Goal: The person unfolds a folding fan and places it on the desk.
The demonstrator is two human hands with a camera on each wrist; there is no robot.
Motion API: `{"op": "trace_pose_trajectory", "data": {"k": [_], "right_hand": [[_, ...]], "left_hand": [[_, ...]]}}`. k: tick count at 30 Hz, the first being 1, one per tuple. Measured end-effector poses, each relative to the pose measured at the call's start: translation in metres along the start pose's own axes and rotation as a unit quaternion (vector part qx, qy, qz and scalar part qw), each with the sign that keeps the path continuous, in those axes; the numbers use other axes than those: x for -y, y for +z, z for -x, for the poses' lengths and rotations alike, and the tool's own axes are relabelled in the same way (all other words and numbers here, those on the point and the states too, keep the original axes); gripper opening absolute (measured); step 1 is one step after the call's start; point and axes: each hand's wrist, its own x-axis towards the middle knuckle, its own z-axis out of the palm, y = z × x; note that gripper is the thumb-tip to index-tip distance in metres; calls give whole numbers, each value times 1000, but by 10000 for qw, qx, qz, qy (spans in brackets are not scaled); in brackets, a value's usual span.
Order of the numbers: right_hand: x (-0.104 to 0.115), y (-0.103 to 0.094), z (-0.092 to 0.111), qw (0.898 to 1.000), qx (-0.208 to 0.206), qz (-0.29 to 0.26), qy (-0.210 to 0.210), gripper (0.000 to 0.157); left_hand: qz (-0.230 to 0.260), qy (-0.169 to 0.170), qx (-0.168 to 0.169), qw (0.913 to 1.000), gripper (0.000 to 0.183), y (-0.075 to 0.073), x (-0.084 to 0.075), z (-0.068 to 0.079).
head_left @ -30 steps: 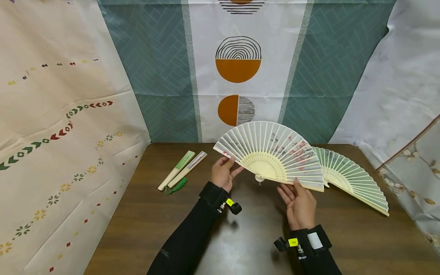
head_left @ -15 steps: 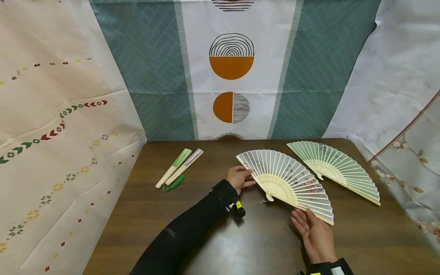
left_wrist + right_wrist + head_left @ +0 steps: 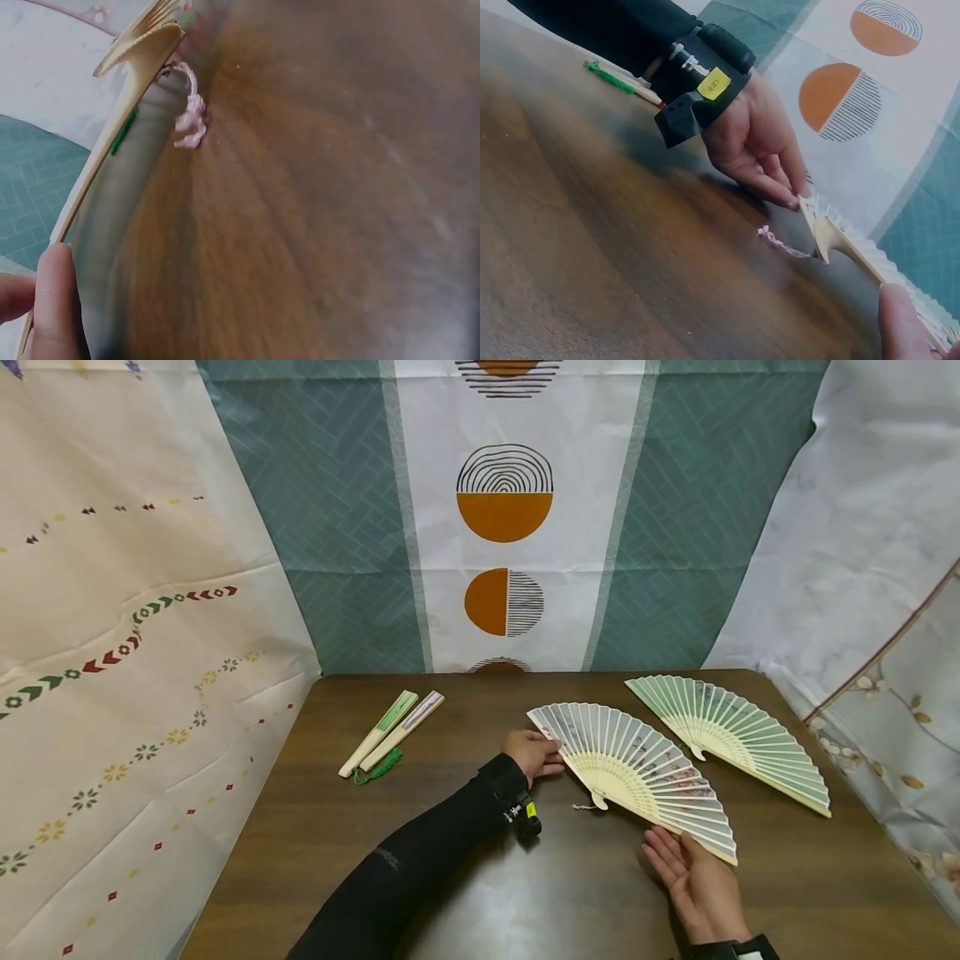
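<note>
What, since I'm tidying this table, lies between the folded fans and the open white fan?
In the head view: the left hand, pinching the edge of the white fan, then bare tabletop toward the folded fans.

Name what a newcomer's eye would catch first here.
The spread white fan, right of centre in the head view, likely draws the eye first, held by the left hand and right hand. Behind it to the right lies an open green fan. Farther left, two folded fans lie side by side with a green tassel.
</note>
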Motion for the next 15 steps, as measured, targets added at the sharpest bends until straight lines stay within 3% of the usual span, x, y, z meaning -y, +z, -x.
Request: {"op": "trace_pose_trajectory", "data": {"k": [5, 9, 15], "right_hand": [[3, -7, -1, 9999, 41, -47, 127, 31], [6, -13, 0, 9994, 152, -236, 208, 25], [14, -12, 0, 9982, 157, -501, 295, 23]], "left_hand": [[-91, -38, -38, 9999, 30, 8, 2, -4], [-62, -53, -40, 10000, 30, 12, 5, -9], [-56, -21, 16, 10000, 18, 14, 2, -11]]}}
